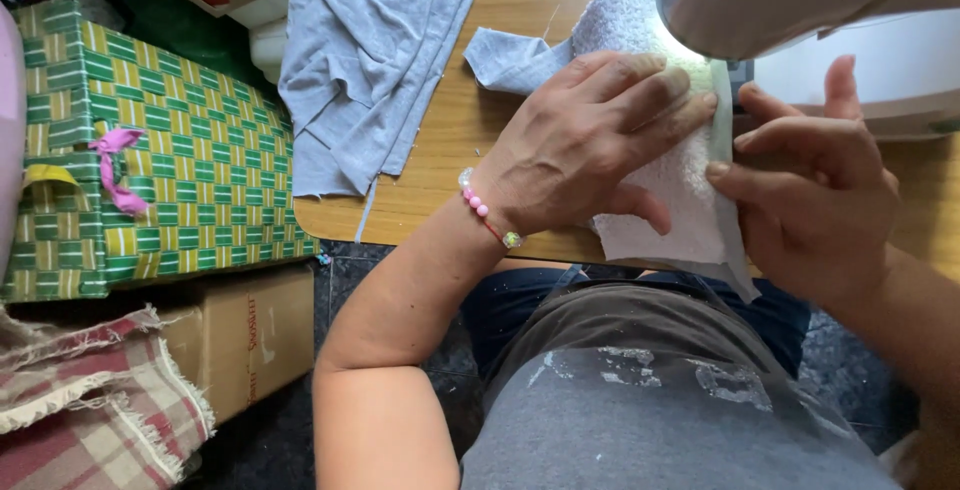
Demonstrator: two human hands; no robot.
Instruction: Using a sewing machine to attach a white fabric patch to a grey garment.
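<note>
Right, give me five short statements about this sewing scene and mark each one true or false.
1. The left hand lies flat on the white terry towel piece. True.
2. The right hand holds a pair of scissors. False: it rests on the towel piece's edge, beside the white sewing machine.
3. A pink bead bracelet is on the left wrist. True.
4. The grey jersey fabric lies on the floor. False: it lies on the wooden table.
5. The green and yellow woven basket sits left of the table. True.
</note>
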